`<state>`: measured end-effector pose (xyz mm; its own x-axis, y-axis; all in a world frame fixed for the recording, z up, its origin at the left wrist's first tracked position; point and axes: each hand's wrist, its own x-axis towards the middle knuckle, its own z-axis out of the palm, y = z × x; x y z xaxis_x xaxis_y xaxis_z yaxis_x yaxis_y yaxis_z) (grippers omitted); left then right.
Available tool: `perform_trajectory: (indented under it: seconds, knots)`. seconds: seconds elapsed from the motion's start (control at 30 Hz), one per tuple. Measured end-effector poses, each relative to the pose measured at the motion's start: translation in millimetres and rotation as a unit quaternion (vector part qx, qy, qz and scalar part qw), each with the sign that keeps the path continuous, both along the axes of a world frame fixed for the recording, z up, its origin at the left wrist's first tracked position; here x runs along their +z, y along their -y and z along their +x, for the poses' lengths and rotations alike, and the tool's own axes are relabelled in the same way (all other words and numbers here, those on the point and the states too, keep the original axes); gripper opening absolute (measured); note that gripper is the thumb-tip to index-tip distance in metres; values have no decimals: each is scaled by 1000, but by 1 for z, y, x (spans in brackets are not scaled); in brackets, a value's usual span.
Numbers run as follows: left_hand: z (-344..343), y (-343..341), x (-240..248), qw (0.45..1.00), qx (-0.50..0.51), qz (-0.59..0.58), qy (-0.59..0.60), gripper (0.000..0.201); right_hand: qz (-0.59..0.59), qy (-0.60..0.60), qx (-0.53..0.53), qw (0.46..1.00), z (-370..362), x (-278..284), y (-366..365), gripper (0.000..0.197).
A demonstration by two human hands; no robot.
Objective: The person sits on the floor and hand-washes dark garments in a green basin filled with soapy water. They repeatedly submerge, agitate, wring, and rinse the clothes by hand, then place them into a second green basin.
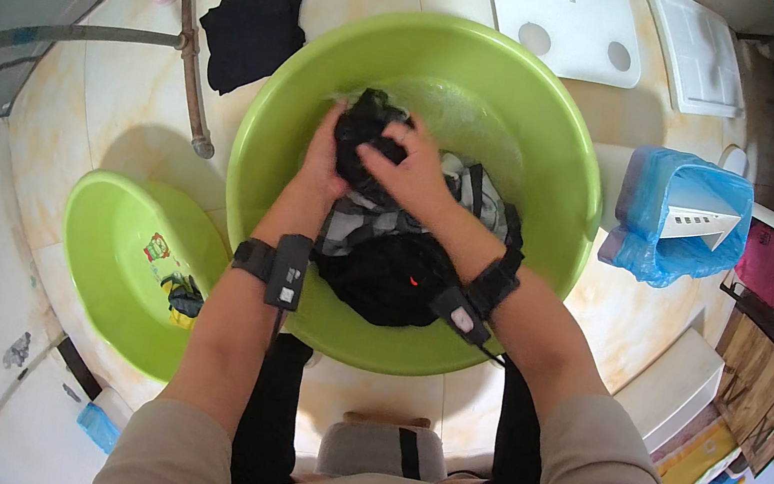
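Observation:
A bunched black wet-looking garment (358,126) is held between both my hands above the inside of a large green basin (575,171). My left hand (324,156) grips it from the left side, its fingers partly hidden by the cloth. From the right, my right hand (415,171) has its fingers curled over the cloth. Below my hands lie a black, grey and white checked garment (349,224) and another black garment (376,281) with a small red mark. Some foamy water (458,111) shows at the basin's far side.
At the left stands a smaller green basin (104,238) with a yellow and dark item (184,299) in it. A folded black cloth (253,33) lies by a brown pipe frame (189,69). A bin lined with a blue bag (636,206) stands right; a white stool (584,20) is beyond.

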<state>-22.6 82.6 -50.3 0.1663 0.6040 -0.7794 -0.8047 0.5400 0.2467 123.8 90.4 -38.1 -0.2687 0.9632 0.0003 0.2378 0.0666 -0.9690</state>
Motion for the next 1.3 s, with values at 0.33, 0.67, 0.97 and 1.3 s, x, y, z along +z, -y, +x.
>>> perform_trajectory:
  seconds: [0.33,0.67,0.97,1.3]
  knots:
    - [9,62,-56,983,-33,38,176,43,132,151,15,979,-18,46,42,25]
    - [15,50,15,858,-297,27,-417,53,13,318,39,947,61,50,11,34]
    - [22,70,166,831,-376,42,-409,56,-80,194,185,960,117,167,51,39]
    - [68,109,305,912,-235,163,-295,55,33,100,157,982,90,297,89,41]
